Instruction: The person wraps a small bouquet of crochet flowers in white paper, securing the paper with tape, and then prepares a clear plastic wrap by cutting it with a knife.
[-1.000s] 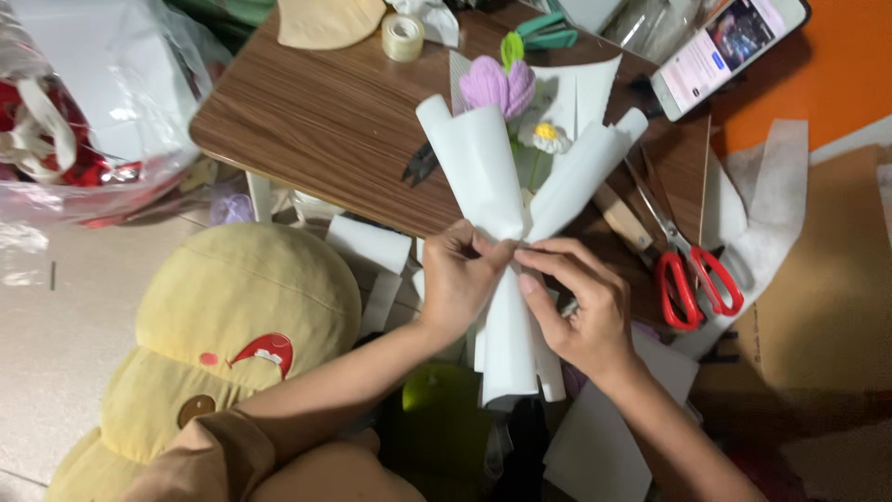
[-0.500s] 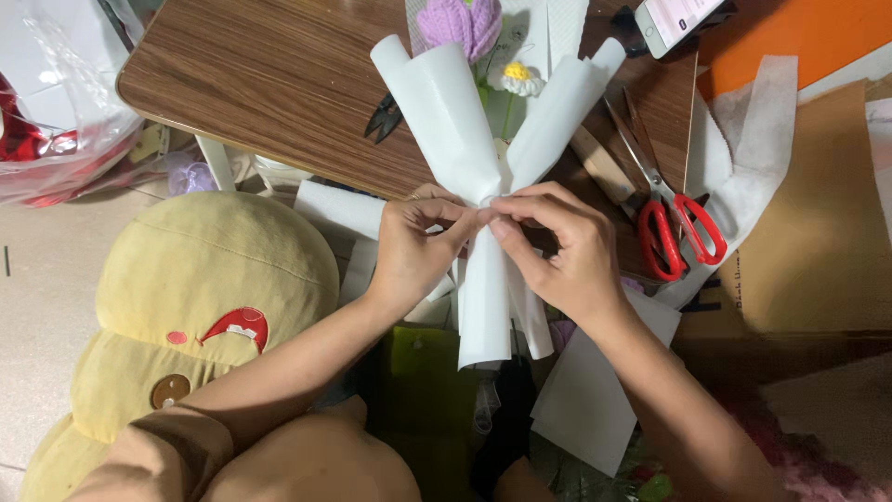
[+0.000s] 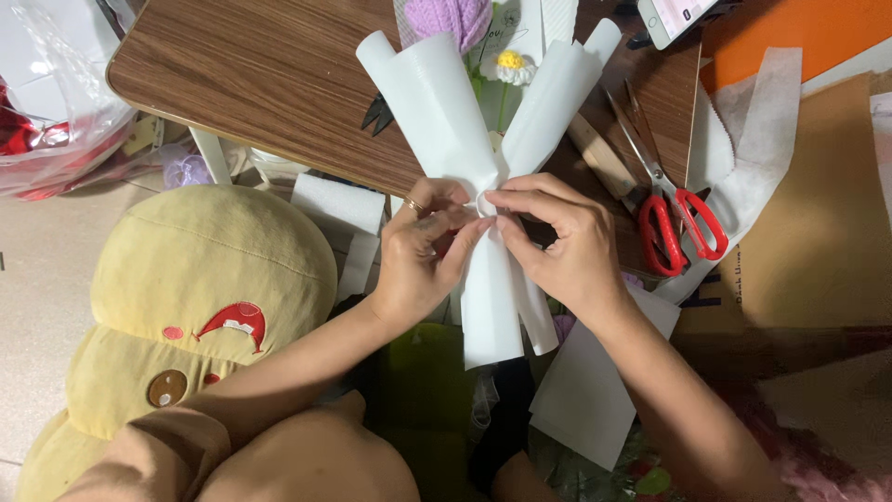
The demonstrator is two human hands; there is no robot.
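- Head view: your left hand [image 3: 423, 246] and your right hand [image 3: 567, 246] meet at the thin waist of the white paper bouquet [image 3: 488, 186]. Both hands are closed around it in a pinch, fingertips almost touching each other in the middle.
- Head view: the bouquet lies right between your hands, so neither hand is nearer. Your left hand pinches it from the left side and your right hand from the right side.
- Head view: the long line of the bouquet runs away from you, from near your body up toward the far side of the brown table [image 3: 260, 84]. It is nearly straight, with only a small lean.
- Head view: the wide, open end points away from you. There the paper fans out into two white rolls, and a purple flower [image 3: 451, 19] and a small white and yellow flower [image 3: 508, 65] peek out between them.
- Head view: the narrow tail end points back at you and hangs past the table edge, below your hands.
- Head view: the top half of the bouquet rests on the table, the bottom half is off it.
- Head view: red scissors [image 3: 674, 218] lie on the table just to the right of your right hand, not touching it.
- Head view: a yellow plush toy [image 3: 200, 297] sits to the left, under your left arm.
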